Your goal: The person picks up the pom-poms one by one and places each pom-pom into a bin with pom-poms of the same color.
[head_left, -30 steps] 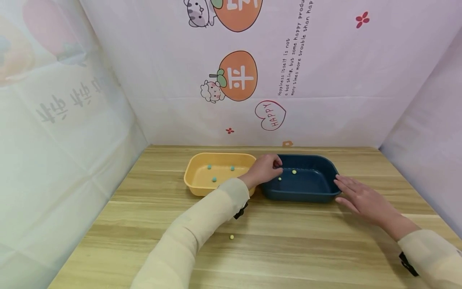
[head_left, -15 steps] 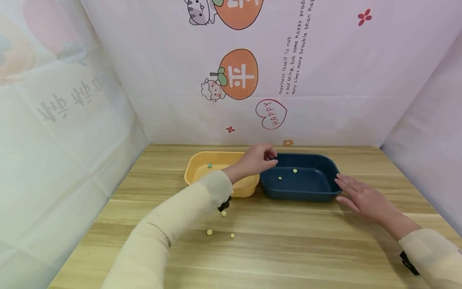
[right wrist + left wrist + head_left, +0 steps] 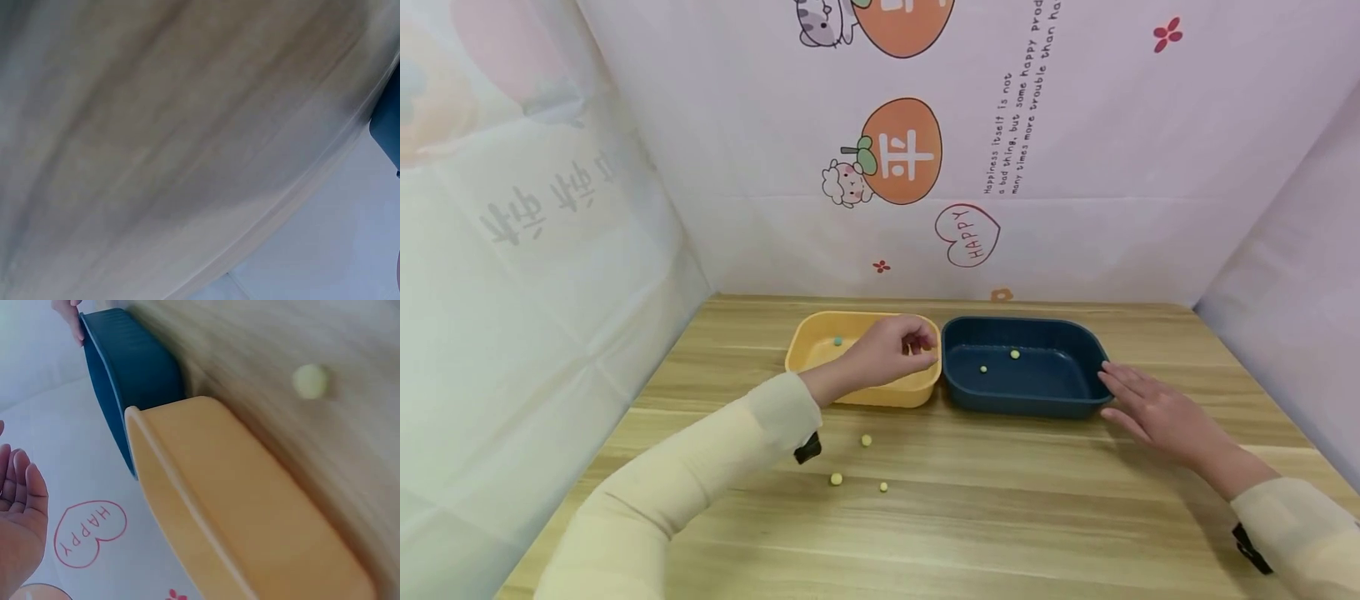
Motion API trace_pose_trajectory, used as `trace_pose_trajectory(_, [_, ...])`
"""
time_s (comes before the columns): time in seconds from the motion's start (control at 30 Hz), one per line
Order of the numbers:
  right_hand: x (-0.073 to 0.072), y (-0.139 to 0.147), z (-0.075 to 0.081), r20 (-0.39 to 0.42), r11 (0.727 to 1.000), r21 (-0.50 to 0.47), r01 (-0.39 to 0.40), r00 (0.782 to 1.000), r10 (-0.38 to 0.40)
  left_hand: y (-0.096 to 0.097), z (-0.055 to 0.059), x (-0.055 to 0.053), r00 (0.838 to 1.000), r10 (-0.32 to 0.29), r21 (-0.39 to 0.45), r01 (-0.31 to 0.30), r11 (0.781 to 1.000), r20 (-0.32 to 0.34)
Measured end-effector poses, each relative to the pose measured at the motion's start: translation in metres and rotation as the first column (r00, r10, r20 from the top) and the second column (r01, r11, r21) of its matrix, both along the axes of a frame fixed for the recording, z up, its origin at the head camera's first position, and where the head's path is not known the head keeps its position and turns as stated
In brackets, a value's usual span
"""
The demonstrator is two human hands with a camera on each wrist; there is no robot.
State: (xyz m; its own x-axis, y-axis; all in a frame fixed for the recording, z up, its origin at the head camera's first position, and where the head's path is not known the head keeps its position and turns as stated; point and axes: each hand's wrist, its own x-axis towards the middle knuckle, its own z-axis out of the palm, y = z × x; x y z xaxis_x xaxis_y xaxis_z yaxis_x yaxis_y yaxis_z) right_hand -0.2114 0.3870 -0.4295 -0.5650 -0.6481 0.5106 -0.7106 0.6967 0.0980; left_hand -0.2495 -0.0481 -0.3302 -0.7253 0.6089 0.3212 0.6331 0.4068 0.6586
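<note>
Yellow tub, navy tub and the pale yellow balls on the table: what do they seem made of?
Yellow tub: probably moulded plastic, satin finish; smooth seamless walls and rounded rim suggest it. Navy tub: likely plastic too, slightly shiny, with faint glints around its floor. Pale yellow balls: matte, no visible highlights; perhaps foam or clay, too small to settle.

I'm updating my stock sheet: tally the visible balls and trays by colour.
Yellow balls: 5
Blue-green ball: 1
Yellow tray: 1
Navy tray: 1
Total: 8 visible; the left hand hides part of the yellow tray's inside.
</note>
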Motion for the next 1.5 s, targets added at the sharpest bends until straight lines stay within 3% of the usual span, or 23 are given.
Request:
trace_pose_trajectory(0.27, [-0.001,-0.003,0.003,0.007,1.0,-0.001,0.009,1.0,-0.009,-0.042,-0.017,0.027,0.999,-0.002,0.035,0.001,0.999,0.033])
trace_pose_trajectory(0.4, [0.0,-0.003,0.003,0.007,1.0,0.006,0.014,1.0,-0.014,-0.057,-0.028,0.038,0.994,-0.002,0.062,-0.004,0.998,0.111])
trace_pose_trajectory(0.57, [0.001,-0.003,0.003,0.008,1.0,0.008,0.015,1.0,-0.015,-0.074,-0.042,0.048,0.972,-0.001,0.094,-0.022,0.995,0.235])
trace_pose_trajectory(0.7, [0.002,-0.003,0.003,0.015,1.0,0.014,0.024,1.0,-0.024,-0.086,-0.052,0.054,0.957,0.001,0.1,-0.032,0.994,0.292])
trace_pose_trajectory(0.93, [0.003,-0.003,0.005,0.027,0.999,0.022,0.04,0.999,-0.041,-0.104,-0.068,0.063,0.951,0.028,0.038,-0.042,0.998,0.307])
trace_pose_trajectory(1.17, [0.004,-0.003,0.004,0.036,0.999,0.02,0.04,0.999,-0.04,-0.116,-0.083,0.07,0.933,0.032,-0.012,-0.03,0.999,0.36])
trace_pose_trajectory(1.5, [0.004,-0.002,0.003,0.039,0.999,0.02,0.043,0.998,-0.044,-0.12,-0.093,0.077,0.919,0.013,-0.049,0.007,0.999,0.394])
